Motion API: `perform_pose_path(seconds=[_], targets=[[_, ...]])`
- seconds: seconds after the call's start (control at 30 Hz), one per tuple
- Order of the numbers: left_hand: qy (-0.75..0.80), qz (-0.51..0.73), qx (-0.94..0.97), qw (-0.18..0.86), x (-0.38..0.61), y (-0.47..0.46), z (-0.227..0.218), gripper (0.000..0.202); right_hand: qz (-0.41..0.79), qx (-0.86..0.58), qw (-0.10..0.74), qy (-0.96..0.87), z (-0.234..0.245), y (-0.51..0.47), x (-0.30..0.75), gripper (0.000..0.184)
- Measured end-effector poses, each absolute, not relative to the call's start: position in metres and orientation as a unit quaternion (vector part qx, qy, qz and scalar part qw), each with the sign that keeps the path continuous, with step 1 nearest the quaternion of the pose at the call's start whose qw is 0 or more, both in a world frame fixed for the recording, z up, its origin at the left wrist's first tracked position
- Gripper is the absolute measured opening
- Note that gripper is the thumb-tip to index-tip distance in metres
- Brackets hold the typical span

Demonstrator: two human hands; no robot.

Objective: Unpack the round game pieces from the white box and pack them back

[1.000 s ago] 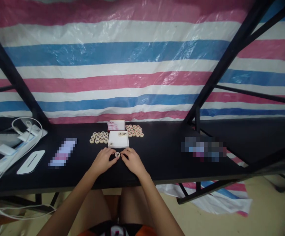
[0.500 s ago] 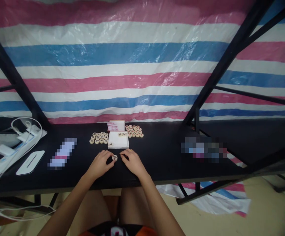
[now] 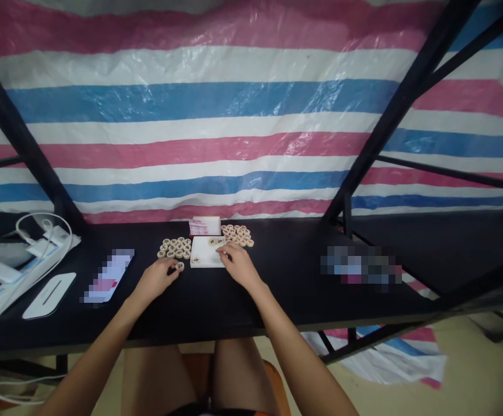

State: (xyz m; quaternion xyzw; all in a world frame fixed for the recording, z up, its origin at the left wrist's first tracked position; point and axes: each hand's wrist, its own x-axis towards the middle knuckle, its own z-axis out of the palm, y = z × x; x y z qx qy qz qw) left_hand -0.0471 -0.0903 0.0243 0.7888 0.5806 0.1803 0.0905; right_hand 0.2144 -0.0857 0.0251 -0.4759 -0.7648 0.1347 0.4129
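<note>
My left hand (image 3: 158, 278) pinches a round Chinese chess piece (image 3: 179, 266) with a dark character, just in front of the left group of dark-lettered pieces (image 3: 174, 247). My right hand (image 3: 240, 264) reaches over the right side of a shallow white box (image 3: 203, 257), thumb and fingers slightly apart. Its fingertips are close to the few pieces (image 3: 215, 242) at the box's far right corner; whether they touch is hard to see. One more piece (image 3: 196, 260) lies in the near left corner. Red-lettered pieces (image 3: 237, 234) sit in rows behind the right hand.
Behind the white box stands a second box part (image 3: 206, 226) with a pink print. On the left lie a blurred phone (image 3: 109, 277), a white flat object (image 3: 50, 296) and a power strip with cables (image 3: 39, 260). A pixelated item (image 3: 359, 266) is at right on the black table (image 3: 277, 289).
My left hand has carried its chess piece left and away from me, toward the dark-lettered group. My right hand has moved forward from the table over the white box.
</note>
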Motion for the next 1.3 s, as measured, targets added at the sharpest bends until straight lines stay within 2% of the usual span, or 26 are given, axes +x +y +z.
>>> perform_pose_path(seconds=[0.17, 0.27, 0.4, 0.53, 0.63, 0.8, 0.97, 1.13, 1.3], targets=[[0.577, 0.162, 0.796, 0.082, -0.035, -0.079, 0.028, 0.022, 0.178, -0.392, 0.271, -0.861, 0.036, -0.048, 0.197, 0.025], [0.563, 0.187, 0.801, 0.077, -0.033, -0.079, 0.024, 0.022, 0.202, -0.341, 0.230, -0.889, 0.032, -0.041, 0.182, 0.034], [0.535, 0.228, 0.810, 0.071, -0.034, -0.081, 0.016, 0.025, 0.209, -0.339, 0.243, -0.884, 0.026, -0.040, 0.174, 0.042], [0.531, 0.262, 0.803, 0.064, -0.034, -0.086, 0.015, 0.026, 0.191, -0.365, 0.269, -0.871, 0.024, -0.043, 0.175, 0.024], [0.523, 0.279, 0.802, 0.075, -0.033, -0.091, 0.018, 0.026, 0.182, -0.396, 0.263, -0.861, 0.024, -0.044, 0.174, 0.018], [0.454, 0.247, 0.848, 0.114, -0.026, -0.098, 0.018, 0.024, 0.204, -0.449, 0.243, -0.835, 0.019, -0.039, 0.171, 0.014], [0.425, 0.215, 0.874, 0.098, -0.022, -0.101, 0.019, 0.024, 0.215, -0.466, 0.239, -0.824, 0.016, -0.037, 0.171, 0.014], [0.424, 0.216, 0.874, 0.097, -0.022, -0.104, 0.023, 0.024, 0.172, -0.466, 0.311, -0.810, 0.027, -0.048, 0.176, 0.017], [0.419, 0.211, 0.878, 0.096, -0.021, -0.104, 0.025, 0.023, 0.200, -0.410, 0.357, -0.815, 0.032, -0.081, 0.186, 0.018]])
